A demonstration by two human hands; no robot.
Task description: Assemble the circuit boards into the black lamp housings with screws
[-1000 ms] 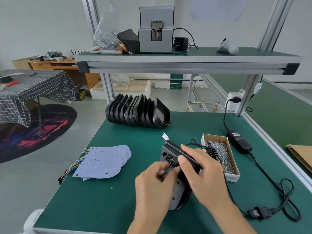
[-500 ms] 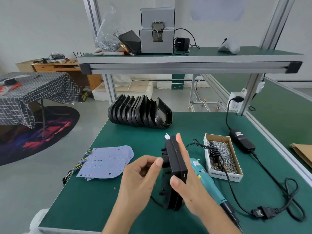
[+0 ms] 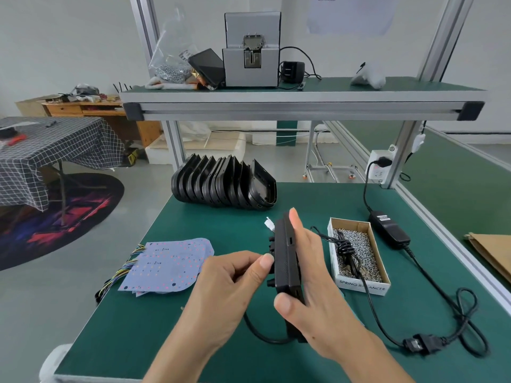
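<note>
My right hand [image 3: 312, 283] holds a black lamp housing [image 3: 286, 258] on edge above the green table, thumb at its near end and fingers along its far side. A white connector [image 3: 268, 224] sticks out at its top. My left hand [image 3: 229, 286] is beside the housing, thumb tip touching its left face and fingers curled. A fan of light blue circuit boards [image 3: 168, 264] with coloured wires lies to the left. Several empty black housings [image 3: 224, 186] stand in a row at the back. A cardboard box of screws [image 3: 356, 252] sits to the right.
A black cable loops over the screw box and runs on to a power adapter [image 3: 388, 229] and a plug [image 3: 414, 344]. The overhead shelf [image 3: 301, 106] carries a grey screw feeder [image 3: 251, 64] and a bag of screws. The table's edge is near on the left.
The housing has been turned from lying in both hands to standing on edge. My left hand has let go of the wires and now touches the housing's side.
</note>
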